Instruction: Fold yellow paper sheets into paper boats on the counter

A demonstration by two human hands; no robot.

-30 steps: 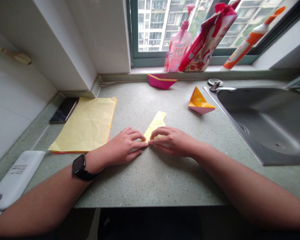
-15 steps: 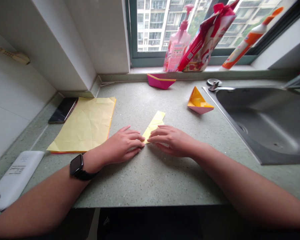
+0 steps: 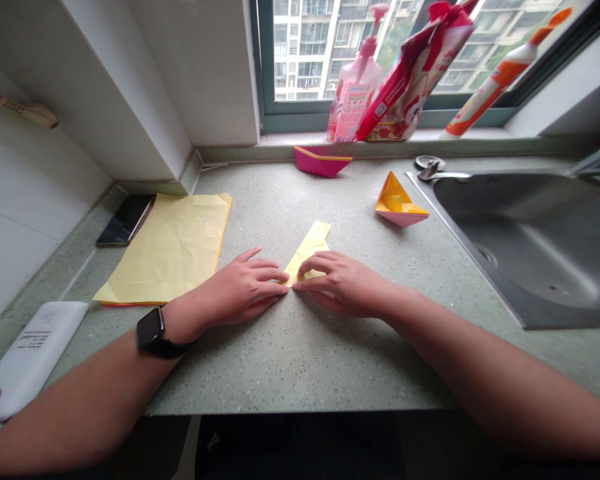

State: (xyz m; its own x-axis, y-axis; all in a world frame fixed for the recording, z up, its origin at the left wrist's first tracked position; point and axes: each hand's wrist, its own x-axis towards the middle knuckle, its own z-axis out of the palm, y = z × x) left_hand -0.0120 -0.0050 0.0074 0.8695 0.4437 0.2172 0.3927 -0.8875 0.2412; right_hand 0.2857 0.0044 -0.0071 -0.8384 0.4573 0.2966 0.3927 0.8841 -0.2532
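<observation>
A folded piece of yellow paper [image 3: 309, 246] lies flat on the speckled counter [image 3: 280, 373] between my hands. My left hand [image 3: 245, 283] has its thumb and index fingertips at the paper's near left corner, the other fingers loosely spread. On the right side, my right hand [image 3: 343, 280] bends over the paper, its thumb and index finger closed at the near corner and hiding part of the folded sheet. The fingertips of both hands almost meet there.
A stack of yellow paper [image 3: 175, 247] lies at left beside a phone [image 3: 125, 220] and a white power bank [image 3: 33, 360]. Further back are a pink paper boat [image 3: 323, 162] and an orange-and-pink one [image 3: 401, 203]. A steel sink [image 3: 540, 247] is at right; bottles [image 3: 355, 93] line the sill.
My right hand's fingers have curled and drawn in toward the near corner, uncovering a bit more of the paper. The left hand has barely moved, and the paper stays in place.
</observation>
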